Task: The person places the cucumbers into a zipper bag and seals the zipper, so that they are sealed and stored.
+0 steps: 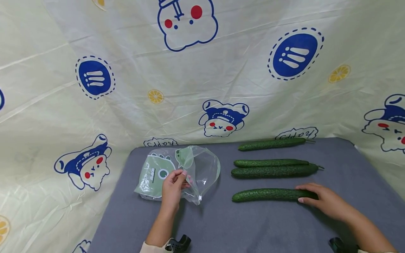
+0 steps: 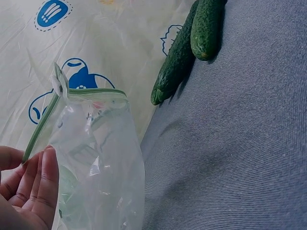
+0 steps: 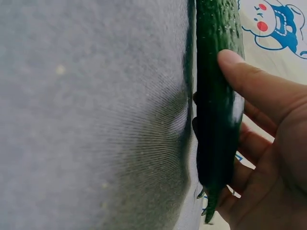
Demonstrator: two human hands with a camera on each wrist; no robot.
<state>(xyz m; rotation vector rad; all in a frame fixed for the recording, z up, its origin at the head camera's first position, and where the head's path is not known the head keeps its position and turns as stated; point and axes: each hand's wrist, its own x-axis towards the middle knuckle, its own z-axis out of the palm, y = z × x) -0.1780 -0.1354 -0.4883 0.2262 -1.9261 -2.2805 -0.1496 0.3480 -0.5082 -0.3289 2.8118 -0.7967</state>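
A clear zip bag [image 1: 207, 172] with a green cartoon face lies at the left of the table, its mouth facing right and gaping. My left hand [image 1: 172, 186] pinches the bag's green-edged rim between thumb and fingers, which the left wrist view shows closely. On the right, my right hand [image 1: 330, 202] grips the stem end of the nearest cucumber [image 1: 265, 195]. In the right wrist view, the thumb lies along one side of that cucumber and the fingers curl round behind it; its short stem pokes out below the hand.
Two cucumbers [image 1: 272, 171] lie side by side behind the gripped one. Farther back, another cucumber [image 1: 272, 144] lies near the table's rear edge. A grey cloth [image 1: 221, 228] covers the table. Behind it rises a pale printed sheet [image 1: 133, 70].
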